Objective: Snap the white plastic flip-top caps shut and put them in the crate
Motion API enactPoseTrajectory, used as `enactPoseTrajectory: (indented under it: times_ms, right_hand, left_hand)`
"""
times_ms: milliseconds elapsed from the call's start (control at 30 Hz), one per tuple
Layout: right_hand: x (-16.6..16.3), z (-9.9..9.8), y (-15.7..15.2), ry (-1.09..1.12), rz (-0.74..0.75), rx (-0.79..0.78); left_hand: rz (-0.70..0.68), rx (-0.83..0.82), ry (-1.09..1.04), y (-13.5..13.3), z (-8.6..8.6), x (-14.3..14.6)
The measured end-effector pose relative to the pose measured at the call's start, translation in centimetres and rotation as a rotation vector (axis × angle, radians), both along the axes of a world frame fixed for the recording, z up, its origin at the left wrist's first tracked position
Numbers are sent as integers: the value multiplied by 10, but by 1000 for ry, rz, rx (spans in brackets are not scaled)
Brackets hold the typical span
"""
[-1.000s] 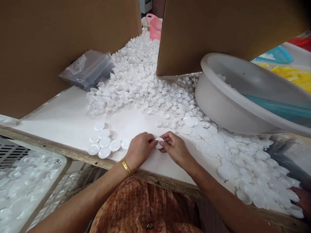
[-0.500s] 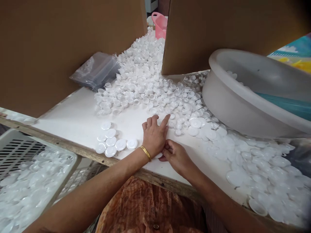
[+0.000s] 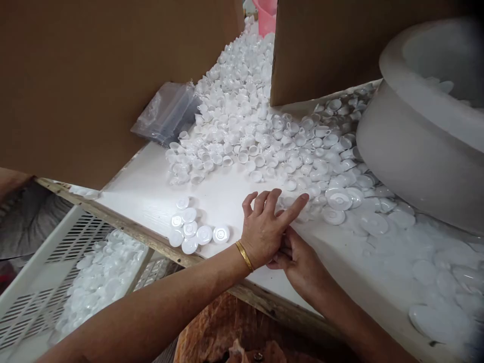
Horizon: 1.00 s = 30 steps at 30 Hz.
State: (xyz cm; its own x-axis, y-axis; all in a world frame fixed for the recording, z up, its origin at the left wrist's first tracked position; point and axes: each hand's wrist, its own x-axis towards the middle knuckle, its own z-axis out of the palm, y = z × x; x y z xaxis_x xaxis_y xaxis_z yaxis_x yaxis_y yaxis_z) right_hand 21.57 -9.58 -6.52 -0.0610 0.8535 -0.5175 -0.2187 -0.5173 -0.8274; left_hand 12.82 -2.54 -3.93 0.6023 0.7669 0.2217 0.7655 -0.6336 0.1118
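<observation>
My left hand (image 3: pixel 264 229), with a gold bangle at the wrist, reaches across to the right with fingers spread, at the near edge of a pile of small white toy cups (image 3: pixel 242 126). Nothing shows in its fingers. Just under and behind it is my right hand (image 3: pixel 302 259); its fingers are curled together and partly covered by the left hand, so what they hold, if anything, is hidden. To the left of both hands, several small white toy saucers (image 3: pixel 204 235) lie flat in a cluster near the table's front edge. More white saucers (image 3: pixel 374 223) are heaped on the right.
Cardboard sheets (image 3: pixel 75 91) stand at the back left and right. A clear plastic bag (image 3: pixel 166 113) lies beside the cups. On the right is a large whitish basin (image 3: pixel 412 146). A white crate (image 3: pixel 34 282) of white pieces sits below the wooden table edge (image 3: pixel 151 242). A pink container (image 3: pixel 266 17) is far back.
The camera view has shifted, so most things appear further right or lower. My left hand's fingers are spread wider, and both hands stay close together.
</observation>
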Motion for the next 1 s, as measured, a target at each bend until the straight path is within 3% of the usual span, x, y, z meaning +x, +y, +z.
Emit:
enactPoseTrajectory:
  times_ms: [267, 400, 567, 700, 767, 900, 1000]
  right_hand:
    - [1, 4, 2, -75, 23, 78]
    - [3, 16, -7, -221, 109, 168]
    - [34, 40, -27, -567, 141, 285]
    - [84, 51, -33, -1129, -25, 363]
    - [102, 49, -29, -1372, 16, 441]
    - [107, 34, -11, -1655, 193, 568]
    - [101, 24, -2, -1769, 230, 551]
  left_hand:
    - [98, -4, 10, 3, 4, 0]
    - [143, 64, 96, 9, 13, -22]
    - [230, 96, 259, 31, 22, -68]
    - [331, 98, 255, 44, 23, -85]
    - [334, 106, 208, 45, 25, -86]
    - [249, 131, 169, 38, 30, -75]
    - [74, 58, 107, 28, 25, -51]
